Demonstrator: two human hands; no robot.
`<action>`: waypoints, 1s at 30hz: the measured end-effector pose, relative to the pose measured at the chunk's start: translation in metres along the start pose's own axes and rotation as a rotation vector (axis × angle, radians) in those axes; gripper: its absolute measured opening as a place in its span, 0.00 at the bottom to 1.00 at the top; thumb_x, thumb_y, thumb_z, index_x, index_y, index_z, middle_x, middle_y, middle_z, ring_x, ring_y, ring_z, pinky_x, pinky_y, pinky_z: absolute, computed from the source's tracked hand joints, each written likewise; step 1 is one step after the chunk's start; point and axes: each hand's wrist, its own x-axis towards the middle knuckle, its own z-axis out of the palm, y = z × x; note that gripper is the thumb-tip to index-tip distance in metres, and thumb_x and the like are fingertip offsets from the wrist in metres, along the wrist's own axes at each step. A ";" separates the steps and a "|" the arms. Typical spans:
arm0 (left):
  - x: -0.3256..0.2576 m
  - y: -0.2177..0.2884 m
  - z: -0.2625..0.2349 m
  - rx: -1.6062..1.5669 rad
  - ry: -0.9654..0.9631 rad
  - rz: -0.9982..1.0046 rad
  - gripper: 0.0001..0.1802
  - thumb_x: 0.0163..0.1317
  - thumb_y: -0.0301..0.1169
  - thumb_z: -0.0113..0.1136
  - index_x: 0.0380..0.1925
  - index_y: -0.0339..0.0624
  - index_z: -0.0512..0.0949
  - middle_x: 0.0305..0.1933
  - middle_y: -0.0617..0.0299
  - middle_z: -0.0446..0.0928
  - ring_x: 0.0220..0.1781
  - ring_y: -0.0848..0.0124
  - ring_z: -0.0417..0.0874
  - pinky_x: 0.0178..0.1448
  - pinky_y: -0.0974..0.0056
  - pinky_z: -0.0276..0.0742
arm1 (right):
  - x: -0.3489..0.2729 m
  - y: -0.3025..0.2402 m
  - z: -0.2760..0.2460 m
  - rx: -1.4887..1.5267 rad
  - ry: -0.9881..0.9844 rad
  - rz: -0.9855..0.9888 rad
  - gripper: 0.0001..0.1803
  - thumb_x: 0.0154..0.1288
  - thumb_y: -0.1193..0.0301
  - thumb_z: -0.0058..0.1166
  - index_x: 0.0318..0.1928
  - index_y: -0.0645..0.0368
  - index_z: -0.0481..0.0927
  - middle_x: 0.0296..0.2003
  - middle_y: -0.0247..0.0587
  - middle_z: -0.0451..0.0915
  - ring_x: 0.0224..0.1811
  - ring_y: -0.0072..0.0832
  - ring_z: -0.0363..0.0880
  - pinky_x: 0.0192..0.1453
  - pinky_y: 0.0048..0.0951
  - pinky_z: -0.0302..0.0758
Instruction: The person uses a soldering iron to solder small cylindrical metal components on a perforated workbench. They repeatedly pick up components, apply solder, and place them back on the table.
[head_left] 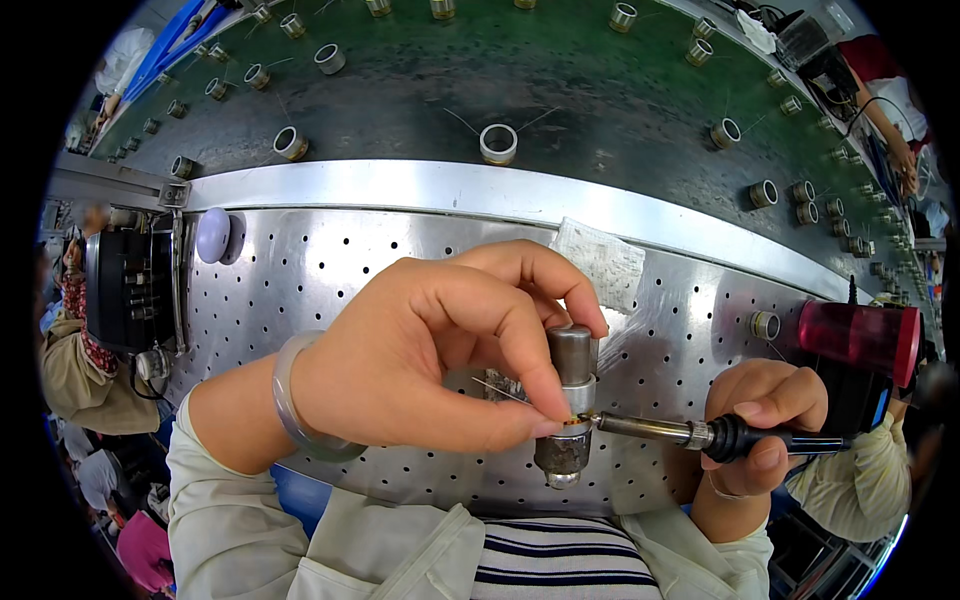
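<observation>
Two bare hands work over a shiny metal worktop [330,260] full of small holes. The left hand [440,345] is curled over a small metal cylinder [570,400] that stands upright near the front edge of the worktop, about in the middle. Its thumb and first finger pinch together right at the side of the cylinder, where a thin wire [497,390] sticks out to the left. A pale bangle [295,400] sits on the left wrist.

The right hand [755,425] is closed around the black handle of a soldering iron [690,433]. The iron lies almost flat and points left. Its metal tip touches the cylinder just beside the pinching fingertips [545,420].

Behind the cylinder, near the back edge of the worktop, lies a white cloth pad [605,260]. A dark red tool [860,340] stands at the right edge, just beside the right hand. A round pale knob [212,235] sits at the back left corner, next to a black box [130,290].

Past the worktop runs a dark green belt [560,80]. Many small metal rings [498,143] sit on it, well apart from each other. Another person's arm [890,130] shows at the far right of the belt.
</observation>
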 end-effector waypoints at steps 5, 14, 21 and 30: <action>0.000 0.001 0.000 -0.012 -0.002 -0.013 0.10 0.42 0.15 0.67 0.25 0.42 0.83 0.52 0.47 0.72 0.53 0.64 0.75 0.62 0.62 0.66 | 0.001 0.001 -0.001 -0.014 -0.022 -0.018 0.15 0.54 0.72 0.66 0.33 0.67 0.72 0.18 0.42 0.75 0.11 0.24 0.71 0.15 0.22 0.67; 0.009 0.006 -0.001 -0.230 -0.024 -0.170 0.30 0.51 0.15 0.61 0.57 0.26 0.68 0.47 0.44 0.79 0.51 0.61 0.80 0.40 0.75 0.78 | 0.001 0.001 -0.007 -0.073 -0.079 -0.051 0.16 0.53 0.71 0.67 0.33 0.67 0.73 0.18 0.43 0.76 0.14 0.27 0.73 0.18 0.23 0.70; 0.009 0.013 0.000 -0.238 -0.003 -0.253 0.33 0.47 0.14 0.64 0.57 0.25 0.68 0.45 0.46 0.79 0.50 0.64 0.81 0.39 0.75 0.77 | 0.003 -0.002 -0.005 -0.138 -0.084 -0.055 0.16 0.52 0.69 0.69 0.32 0.65 0.74 0.18 0.43 0.76 0.14 0.27 0.74 0.18 0.23 0.69; 0.012 0.013 -0.001 -0.198 -0.036 -0.307 0.40 0.43 0.16 0.69 0.60 0.27 0.65 0.44 0.45 0.79 0.47 0.66 0.80 0.45 0.71 0.76 | 0.001 -0.003 -0.005 -0.058 0.054 -0.028 0.16 0.56 0.68 0.65 0.32 0.68 0.72 0.16 0.38 0.72 0.11 0.21 0.65 0.14 0.21 0.62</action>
